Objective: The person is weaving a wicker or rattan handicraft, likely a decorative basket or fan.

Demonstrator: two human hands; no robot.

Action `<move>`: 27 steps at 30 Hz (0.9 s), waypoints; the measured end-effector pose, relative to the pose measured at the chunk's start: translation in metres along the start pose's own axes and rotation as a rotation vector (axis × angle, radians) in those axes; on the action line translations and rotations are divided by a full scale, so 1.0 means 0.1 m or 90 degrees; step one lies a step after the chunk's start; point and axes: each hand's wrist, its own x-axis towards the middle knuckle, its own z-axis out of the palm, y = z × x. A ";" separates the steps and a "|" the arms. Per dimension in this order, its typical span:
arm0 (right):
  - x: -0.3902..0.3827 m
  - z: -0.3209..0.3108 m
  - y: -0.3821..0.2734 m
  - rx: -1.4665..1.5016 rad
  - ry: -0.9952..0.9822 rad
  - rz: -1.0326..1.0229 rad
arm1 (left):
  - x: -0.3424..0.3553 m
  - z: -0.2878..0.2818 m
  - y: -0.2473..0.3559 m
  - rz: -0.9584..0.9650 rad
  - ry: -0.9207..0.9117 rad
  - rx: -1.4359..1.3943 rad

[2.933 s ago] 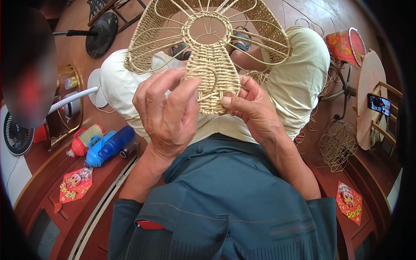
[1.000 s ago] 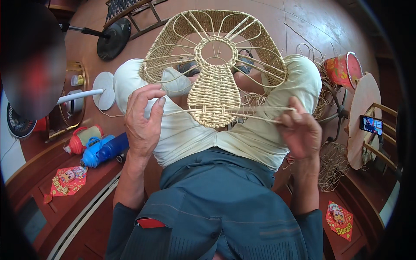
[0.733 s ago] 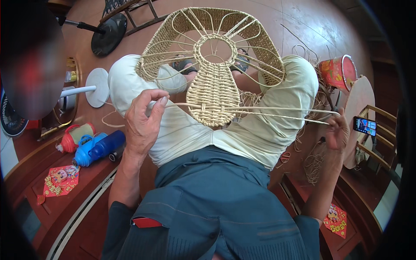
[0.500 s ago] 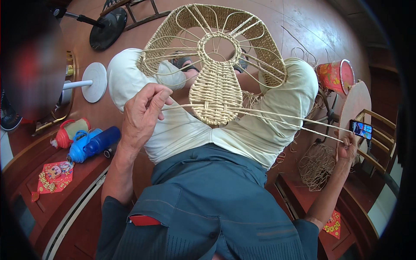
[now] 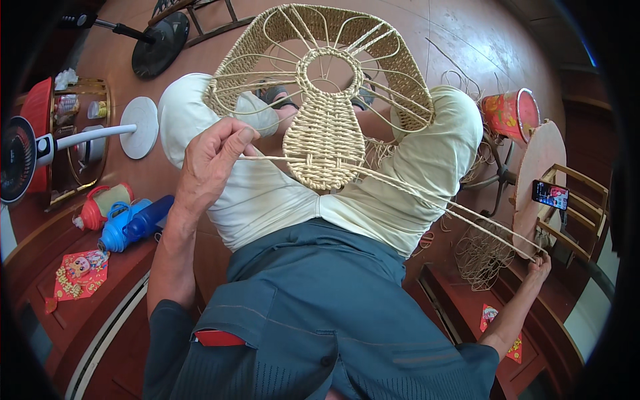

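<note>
1. Half-woven rattan basket frame (image 5: 325, 100) resting on lap, across knees of cream trousers (image 5: 427, 167); bare ribs fanning up and out into a woven outer rim, dense woven panel at centre running down toward belly.
2. Left hand (image 5: 212, 160) raised at frame's left edge, fingers pinched shut on rattan strands (image 5: 427, 193) just where they leave the woven panel; thumb and forefinger tips together, other fingers curled.
3. Right hand (image 5: 539, 265) stretched far out to lower right, arm nearly straight, closed round far ends of same strands; grip detail too small to make out beyond a closed fist.
4. Strands pulled taut between both hands, running from panel's lower part diagonally over right thigh, well clear of frame's rim.
5. Blue-grey shirt (image 5: 320, 313) filling lower centre, red pocket edge at left.
6. Left side, on floor: blue bottle (image 5: 137, 223) lying beside red-topped jug (image 5: 100, 203); white fan (image 5: 40, 150) w/ round base nearby.
7. Right side: red bucket (image 5: 510, 113) near knee, loose rattan coils (image 5: 483, 253) under strands, phone (image 5: 550, 195) propped on wooden stand, screen lit.
</note>
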 end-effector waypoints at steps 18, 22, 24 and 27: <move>0.53 -1.45 -0.95 -0.082 0.257 -0.143 | 0.13 -0.18 -0.01 -0.093 -0.055 -0.137; 0.69 -1.72 -1.01 -0.112 0.320 -0.166 | 0.14 -0.19 -0.04 -0.095 -0.050 -0.175; 0.71 -1.74 -0.98 -0.138 0.357 -0.175 | 0.13 -0.19 -0.05 -0.086 -0.043 -0.171; 0.37 -1.31 -0.73 -0.243 0.455 -0.173 | 0.14 -0.15 -0.06 -0.076 -0.034 -0.173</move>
